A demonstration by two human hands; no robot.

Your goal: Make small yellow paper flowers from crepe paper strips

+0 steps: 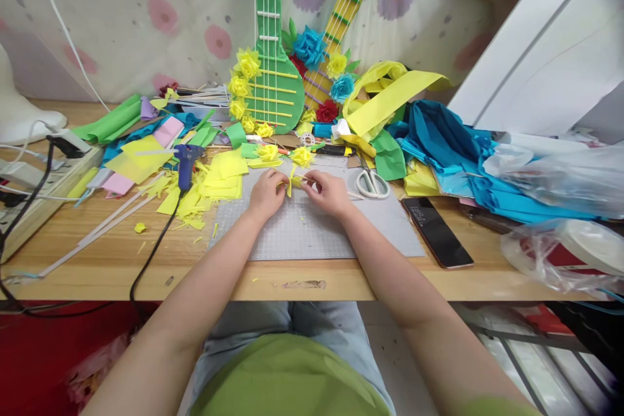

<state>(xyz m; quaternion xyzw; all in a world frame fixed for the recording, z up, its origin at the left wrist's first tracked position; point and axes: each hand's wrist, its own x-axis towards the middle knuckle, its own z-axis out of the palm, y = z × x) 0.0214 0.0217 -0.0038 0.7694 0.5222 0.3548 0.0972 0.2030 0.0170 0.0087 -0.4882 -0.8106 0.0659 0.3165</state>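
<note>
Over the grey cutting mat point(312, 240), a small folded piece of yellow crepe paper point(292, 183) is between my hands. My left hand point(268, 195) has its fingertips pinched at the paper's left edge. On the other side, my right hand point(329, 192) pinches it too, near what looks like a thin stick; the fingers partly hide it. Just beyond my hands lie two yellow paper flowers point(302, 156). White-handled scissors point(372, 183) rest right of my right hand. Left of the mat are a stack of yellow paper squares point(225, 172) and a blue glue gun point(186, 166).
A green paper-covered stringed instrument point(275, 94) and a yellow one point(336, 32), both with paper flowers, lean at the back. Blue crepe paper point(439, 133) heaps at right, beside a phone point(437, 232). The glue gun's black cord point(155, 257) crosses the table's left side.
</note>
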